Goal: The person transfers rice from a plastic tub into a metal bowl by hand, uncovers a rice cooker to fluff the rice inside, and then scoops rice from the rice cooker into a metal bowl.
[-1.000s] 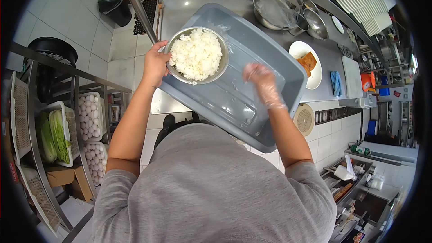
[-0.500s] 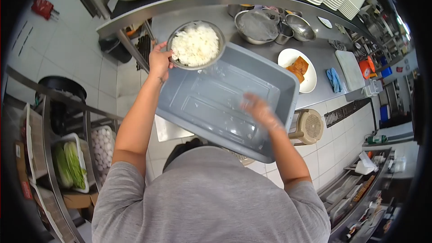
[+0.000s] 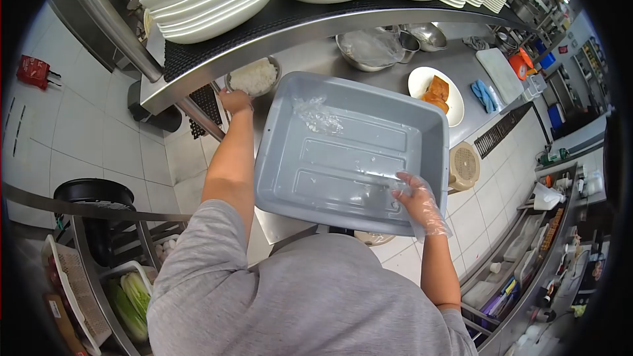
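Observation:
My left hand (image 3: 236, 101) grips the near rim of a metal bowl of white rice (image 3: 254, 78), which is under the shelf edge, beyond the left back corner of a grey tub (image 3: 351, 215). A clear plastic glove covers my right hand (image 3: 417, 203); its fingers are apart over the tub's right front part, with nothing seen in them. Some rice grains and a crumpled clear plastic piece (image 3: 318, 116) lie in the tub. To the right of the tub stands a white plate (image 3: 417, 82) with browned food pieces (image 3: 436, 94) on it.
Stacked white dishes (image 3: 211, 0) fill the shelf above. Behind the tub are metal bowls (image 3: 432, 37), one with clear plastic over it. A blue cloth (image 3: 483, 95) and a white board (image 3: 499, 74) lie at the right. A stool (image 3: 464, 166) stands on the floor.
The rice bowl has moved away and down to under the shelf, with my left hand on it. My right hand has moved lower and toward me over the tub. The view has shifted.

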`<action>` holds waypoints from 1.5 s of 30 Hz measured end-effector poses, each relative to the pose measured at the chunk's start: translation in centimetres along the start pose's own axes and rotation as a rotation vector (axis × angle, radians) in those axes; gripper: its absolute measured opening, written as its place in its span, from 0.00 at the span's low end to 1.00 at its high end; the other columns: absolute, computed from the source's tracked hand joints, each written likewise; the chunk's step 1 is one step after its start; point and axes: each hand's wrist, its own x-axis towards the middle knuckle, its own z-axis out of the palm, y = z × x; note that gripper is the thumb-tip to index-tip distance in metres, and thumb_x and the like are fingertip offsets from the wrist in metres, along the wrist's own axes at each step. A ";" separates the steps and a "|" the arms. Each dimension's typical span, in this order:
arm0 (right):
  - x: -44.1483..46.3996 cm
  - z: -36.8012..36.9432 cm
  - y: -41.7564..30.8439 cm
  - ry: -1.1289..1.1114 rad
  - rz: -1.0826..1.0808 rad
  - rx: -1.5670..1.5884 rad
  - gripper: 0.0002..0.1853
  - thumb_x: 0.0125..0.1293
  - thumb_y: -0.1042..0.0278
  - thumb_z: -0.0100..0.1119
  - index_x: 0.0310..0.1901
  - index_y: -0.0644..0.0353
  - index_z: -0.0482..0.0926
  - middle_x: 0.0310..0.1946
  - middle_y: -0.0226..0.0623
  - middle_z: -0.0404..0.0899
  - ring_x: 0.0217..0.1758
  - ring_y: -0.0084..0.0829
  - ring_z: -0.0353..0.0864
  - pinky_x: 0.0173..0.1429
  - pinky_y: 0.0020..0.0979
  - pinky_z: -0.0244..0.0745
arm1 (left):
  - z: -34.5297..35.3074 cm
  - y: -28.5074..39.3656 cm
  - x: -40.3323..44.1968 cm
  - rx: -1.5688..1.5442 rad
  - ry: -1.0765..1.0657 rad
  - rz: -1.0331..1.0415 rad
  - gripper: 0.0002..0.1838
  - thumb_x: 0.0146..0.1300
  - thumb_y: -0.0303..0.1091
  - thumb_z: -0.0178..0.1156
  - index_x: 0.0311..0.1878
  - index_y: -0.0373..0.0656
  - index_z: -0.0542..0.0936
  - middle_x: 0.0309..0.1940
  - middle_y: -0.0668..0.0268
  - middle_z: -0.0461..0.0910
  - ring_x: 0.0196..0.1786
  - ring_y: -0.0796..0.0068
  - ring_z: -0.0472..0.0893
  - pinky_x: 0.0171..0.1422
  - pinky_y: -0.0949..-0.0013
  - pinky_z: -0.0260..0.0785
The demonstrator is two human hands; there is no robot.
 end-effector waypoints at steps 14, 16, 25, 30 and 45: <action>-2.1 3.4 -5.6 0.154 0.025 0.131 0.23 0.60 0.65 0.63 0.57 0.59 0.74 0.56 0.44 0.75 0.62 0.40 0.72 0.64 0.36 0.66 | 1.4 10.6 -17.6 0.640 -0.992 0.658 0.17 0.59 0.33 0.61 0.51 0.40 0.77 0.44 0.52 0.80 0.48 0.51 0.79 0.53 0.57 0.70; -2.8 3.3 -7.8 0.109 0.037 0.169 0.22 0.61 0.66 0.62 0.57 0.59 0.74 0.59 0.43 0.73 0.63 0.39 0.70 0.64 0.37 0.66 | 2.8 7.8 -17.8 0.736 -0.989 0.852 0.15 0.59 0.34 0.61 0.48 0.42 0.79 0.39 0.53 0.82 0.44 0.52 0.81 0.51 0.57 0.71; -7.2 0.8 -3.2 0.482 -0.023 0.960 0.34 0.62 0.58 0.61 0.66 0.64 0.62 0.61 0.43 0.68 0.66 0.39 0.66 0.66 0.40 0.64 | -1.5 20.5 -28.8 0.131 -1.723 -0.110 0.08 0.60 0.34 0.63 0.31 0.43 0.75 0.25 0.73 0.75 0.30 0.82 0.72 0.37 0.73 0.64; -11.9 -1.3 -0.5 0.297 -0.122 1.525 0.34 0.63 0.55 0.61 0.66 0.62 0.61 0.62 0.42 0.67 0.65 0.38 0.66 0.63 0.41 0.67 | -4.9 25.2 -38.1 -0.035 -1.952 -0.635 0.08 0.59 0.33 0.65 0.35 0.46 0.74 0.29 0.74 0.77 0.31 0.85 0.73 0.42 0.74 0.66; -53.2 -1.3 12.9 1.533 0.078 1.179 0.08 0.61 0.67 0.60 0.36 0.58 0.73 0.29 0.30 0.73 0.36 0.28 0.74 0.49 0.34 0.69 | -17.1 25.8 -72.2 -0.297 -1.975 0.159 0.16 0.59 0.27 0.63 0.49 0.40 0.72 0.41 0.66 0.75 0.45 0.79 0.74 0.51 0.73 0.67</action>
